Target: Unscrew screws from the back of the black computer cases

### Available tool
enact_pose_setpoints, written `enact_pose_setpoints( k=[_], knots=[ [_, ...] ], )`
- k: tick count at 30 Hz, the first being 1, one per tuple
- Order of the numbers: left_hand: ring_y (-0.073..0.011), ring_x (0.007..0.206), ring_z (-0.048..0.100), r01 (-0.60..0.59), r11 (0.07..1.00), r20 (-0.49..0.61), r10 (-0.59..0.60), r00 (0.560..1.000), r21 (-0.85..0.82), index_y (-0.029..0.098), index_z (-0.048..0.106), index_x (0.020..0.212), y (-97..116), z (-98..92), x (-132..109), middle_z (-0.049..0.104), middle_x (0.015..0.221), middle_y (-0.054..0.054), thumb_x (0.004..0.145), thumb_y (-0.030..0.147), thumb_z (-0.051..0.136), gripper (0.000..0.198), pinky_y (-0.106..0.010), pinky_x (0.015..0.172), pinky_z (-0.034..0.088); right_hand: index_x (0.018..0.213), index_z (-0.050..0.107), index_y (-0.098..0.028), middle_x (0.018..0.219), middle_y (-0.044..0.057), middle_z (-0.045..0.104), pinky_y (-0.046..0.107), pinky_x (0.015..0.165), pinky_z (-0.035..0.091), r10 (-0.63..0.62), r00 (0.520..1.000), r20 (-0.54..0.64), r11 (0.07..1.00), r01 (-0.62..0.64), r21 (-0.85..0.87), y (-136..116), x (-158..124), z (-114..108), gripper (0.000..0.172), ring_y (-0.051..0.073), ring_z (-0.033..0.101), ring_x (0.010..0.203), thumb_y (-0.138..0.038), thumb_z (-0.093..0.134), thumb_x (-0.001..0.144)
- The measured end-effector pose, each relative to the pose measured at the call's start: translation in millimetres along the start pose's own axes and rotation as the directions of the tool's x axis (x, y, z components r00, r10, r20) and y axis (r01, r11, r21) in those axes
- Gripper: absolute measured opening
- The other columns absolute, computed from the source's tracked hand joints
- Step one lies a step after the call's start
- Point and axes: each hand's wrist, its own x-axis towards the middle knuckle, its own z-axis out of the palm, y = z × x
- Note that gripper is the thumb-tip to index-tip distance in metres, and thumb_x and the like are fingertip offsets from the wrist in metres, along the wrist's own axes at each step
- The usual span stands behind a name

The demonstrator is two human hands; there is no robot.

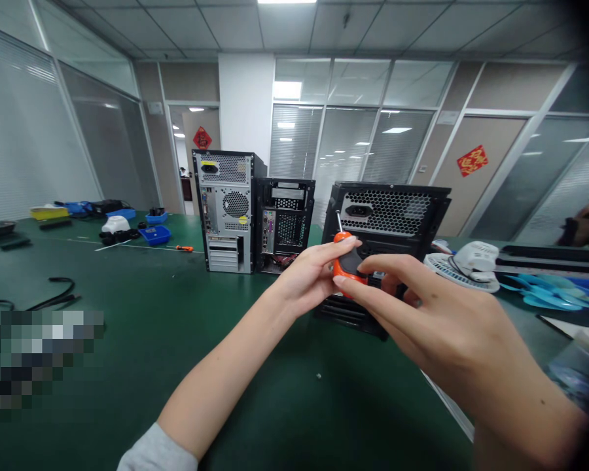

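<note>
An orange and black screwdriver points up and away from me, its metal shaft reaching the upper left edge of a black computer case. Whether the tip sits in a screw is too small to tell. My right hand pinches the handle's lower end between thumb and fingers. Around the upper part of the handle, my left hand is closed from the left side. The case's back, with a honeycomb-vented power supply, faces me; both hands hide its lower part.
Two more computer cases, a taller one and a black one, stand left of centre. Blue trays, another orange screwdriver and black cables lie leftward. At right are a white fan, blue fan blades and a clear bottle.
</note>
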Motion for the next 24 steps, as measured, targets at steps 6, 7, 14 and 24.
enact_pose_setpoints(
  k=[6,7,14,24],
  knots=[
    [-0.0059,0.054,0.046,-0.005,0.999,-0.014,0.006,1.0,0.046,0.013,0.066,0.089,-1.1,0.2,1.0,0.05,0.062,0.003,0.075,0.031,0.07,0.023,-0.022,0.057,0.038,0.11,0.059,-0.01,0.107,0.01,0.064,0.024,0.056,0.039,-0.023,0.999,-0.035,0.999,0.025,0.045,0.0,2.4,0.1,0.029,0.012,0.056,0.073,0.001,0.052,0.084],
    [-0.0055,0.052,0.045,-0.004,0.998,-0.021,0.006,1.0,0.06,0.013,0.066,0.09,-1.0,0.1,1.0,0.049,0.061,0.004,0.075,0.031,0.07,0.024,-0.022,0.056,0.037,0.109,0.059,-0.01,0.106,0.01,0.064,0.024,0.056,0.04,-0.028,0.999,-0.038,0.998,0.03,0.054,-0.1,2.8,0.3,0.027,0.012,0.057,0.074,0.0,0.053,0.084],
    [-0.0055,0.051,0.042,-0.002,0.994,-0.012,0.003,1.0,0.106,0.014,0.064,0.089,-1.2,-0.4,1.0,0.048,0.061,0.004,0.078,0.031,0.067,0.02,-0.022,0.054,0.036,0.107,0.059,-0.012,0.108,0.009,0.064,0.025,0.056,0.041,-0.02,0.999,-0.048,0.999,0.022,0.046,1.1,1.3,2.9,0.028,0.012,0.055,0.072,-0.001,0.058,0.081],
    [-0.0056,0.053,0.043,-0.009,0.985,-0.01,0.011,1.0,0.174,0.015,0.064,0.088,-1.4,-1.2,0.6,0.05,0.064,0.003,0.078,0.036,0.067,0.024,-0.021,0.054,0.036,0.103,0.058,-0.011,0.107,0.011,0.064,0.027,0.056,0.042,-0.015,0.998,-0.067,1.0,0.016,0.016,0.5,0.0,5.6,0.03,0.014,0.057,0.073,0.001,0.063,0.076]
  ],
)
